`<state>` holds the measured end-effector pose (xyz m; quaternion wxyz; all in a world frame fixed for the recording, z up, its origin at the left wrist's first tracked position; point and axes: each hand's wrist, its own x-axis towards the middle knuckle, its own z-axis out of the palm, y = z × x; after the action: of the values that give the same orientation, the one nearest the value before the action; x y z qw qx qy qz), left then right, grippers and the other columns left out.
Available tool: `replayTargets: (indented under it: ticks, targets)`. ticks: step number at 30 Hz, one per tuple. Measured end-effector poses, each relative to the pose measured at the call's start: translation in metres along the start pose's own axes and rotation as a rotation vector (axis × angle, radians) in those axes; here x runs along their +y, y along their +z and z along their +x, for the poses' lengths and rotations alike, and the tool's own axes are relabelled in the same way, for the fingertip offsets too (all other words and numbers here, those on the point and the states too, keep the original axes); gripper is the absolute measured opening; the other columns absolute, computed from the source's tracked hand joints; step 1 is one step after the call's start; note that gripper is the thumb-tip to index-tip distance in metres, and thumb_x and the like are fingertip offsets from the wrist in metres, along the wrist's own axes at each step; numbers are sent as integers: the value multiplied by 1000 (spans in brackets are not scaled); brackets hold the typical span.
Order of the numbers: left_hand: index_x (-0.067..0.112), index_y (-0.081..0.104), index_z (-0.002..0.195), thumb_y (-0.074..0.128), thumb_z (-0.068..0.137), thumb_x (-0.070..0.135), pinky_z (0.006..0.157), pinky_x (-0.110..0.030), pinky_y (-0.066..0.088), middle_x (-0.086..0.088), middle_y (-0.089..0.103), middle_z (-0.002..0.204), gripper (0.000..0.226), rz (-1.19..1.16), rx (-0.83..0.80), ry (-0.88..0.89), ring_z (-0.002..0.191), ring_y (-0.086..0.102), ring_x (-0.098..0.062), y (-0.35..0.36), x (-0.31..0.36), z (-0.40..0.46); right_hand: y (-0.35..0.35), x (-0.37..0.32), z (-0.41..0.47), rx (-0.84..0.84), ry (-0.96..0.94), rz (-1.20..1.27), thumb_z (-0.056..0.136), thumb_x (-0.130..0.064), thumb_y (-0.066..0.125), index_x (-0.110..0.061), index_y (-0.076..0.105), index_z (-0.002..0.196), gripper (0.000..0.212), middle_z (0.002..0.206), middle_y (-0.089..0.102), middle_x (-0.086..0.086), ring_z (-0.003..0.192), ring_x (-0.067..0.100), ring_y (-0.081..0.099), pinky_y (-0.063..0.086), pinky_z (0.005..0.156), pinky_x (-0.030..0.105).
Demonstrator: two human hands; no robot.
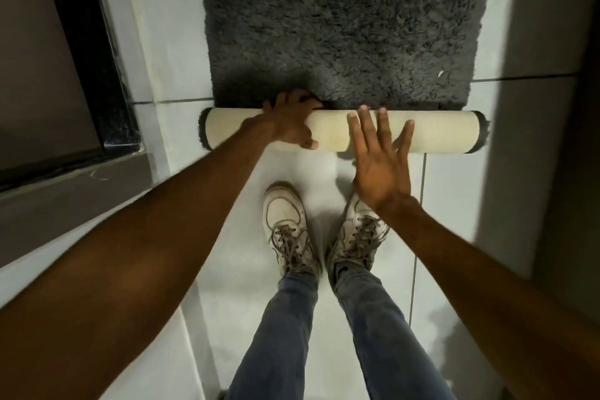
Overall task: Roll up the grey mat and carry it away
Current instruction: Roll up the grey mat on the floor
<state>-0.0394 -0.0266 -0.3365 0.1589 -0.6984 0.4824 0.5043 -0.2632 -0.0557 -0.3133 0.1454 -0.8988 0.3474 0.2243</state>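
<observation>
A shaggy grey mat point(344, 32) lies flat on the white tiled floor ahead of me. Its near edge is rolled into a tube point(444, 130) that shows the cream backing, with grey pile at both ends. My left hand point(292, 122) grips the roll left of its middle, fingers curled over the top and thumb underneath. My right hand point(378, 156) hovers just above the roll's middle, fingers spread and holding nothing.
My two white sneakers point(287, 224) stand on the tiles point(454, 204) right behind the roll. A dark step with a black frame point(94, 52) runs along the left. A grey wall point(539, 75) closes the right side.
</observation>
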Motion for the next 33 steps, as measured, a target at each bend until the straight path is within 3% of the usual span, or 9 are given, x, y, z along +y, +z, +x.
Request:
replayTargets:
  ticks: [2, 6, 10, 13, 17, 22, 27, 30, 33]
  targets:
    - [33, 28, 154, 84, 72, 40, 120, -68, 10, -8, 16, 165, 100, -11, 181, 30, 152, 11, -38, -3, 11, 6, 8, 9, 5, 43, 0, 16, 71, -35, 73, -17, 5, 159, 113, 168, 2, 12, 154, 37, -2, 7, 115, 73]
    - [24, 34, 151, 68, 88, 35, 121, -64, 18, -14, 35, 159, 73, -14, 738, 40, 149, 27, -36, 50, 18, -39, -5, 23, 55, 8, -9, -30, 62, -56, 79, -22, 4, 159, 127, 168, 3, 13, 153, 40, -2, 9, 115, 72]
    - [21, 8, 161, 65, 76, 69, 120, -71, 6, -14, 3, 169, 113, 236, 640, -5, 155, 2, -40, 69, 5, -31, -32, 38, 117, -134, 13, 34, 45, -65, 83, -28, 15, 155, 135, 168, 3, 14, 152, 42, -8, 3, 112, 77]
    - [23, 2, 161, 76, 68, 67, 117, -74, 9, -13, 3, 170, 127, 255, 645, -58, 155, 1, -40, 55, 7, -11, -47, 43, 128, -103, -30, 19, 44, -65, 83, -27, 13, 156, 137, 167, 4, 15, 153, 41, -4, 4, 111, 78]
    - [22, 3, 161, 75, 79, 50, 116, -76, 10, -14, 4, 169, 113, 299, 673, -80, 154, 3, -43, 36, 10, 0, -33, 51, 94, 112, -116, -42, 66, -55, 77, -20, 15, 157, 116, 167, 14, 14, 153, 39, 9, 12, 114, 74]
    - [20, 9, 161, 70, 87, 37, 115, -78, 9, -16, 20, 166, 97, 308, 666, -66, 153, 14, -45, 14, 7, 13, -24, 53, 94, 83, -81, -131, 76, -35, 76, -27, 1, 158, 112, 167, 12, 10, 153, 39, 11, 13, 115, 72]
    - [20, 21, 159, 63, 93, 27, 116, -76, 14, -14, 36, 159, 79, 311, 666, -77, 147, 30, -41, -5, 4, 21, -33, 57, 113, 61, -48, -83, 72, -18, 79, -28, 15, 155, 106, 158, 34, 11, 143, 40, 32, 18, 115, 71]
    - [20, 24, 158, 67, 90, 26, 118, -74, 12, -14, 38, 157, 82, 290, 647, -63, 147, 31, -40, 10, 8, 11, -25, 51, 94, 59, -21, -17, 75, -18, 76, -27, 22, 154, 95, 155, 39, 12, 141, 40, 36, 19, 115, 70]
    - [22, 27, 157, 75, 83, 29, 119, -71, 13, -11, 40, 156, 88, 257, 572, -17, 146, 32, -37, 33, 15, -17, -18, 40, 50, -28, -3, 8, 68, -15, 81, -28, 26, 152, 101, 154, 41, 8, 139, 36, 39, 23, 113, 66]
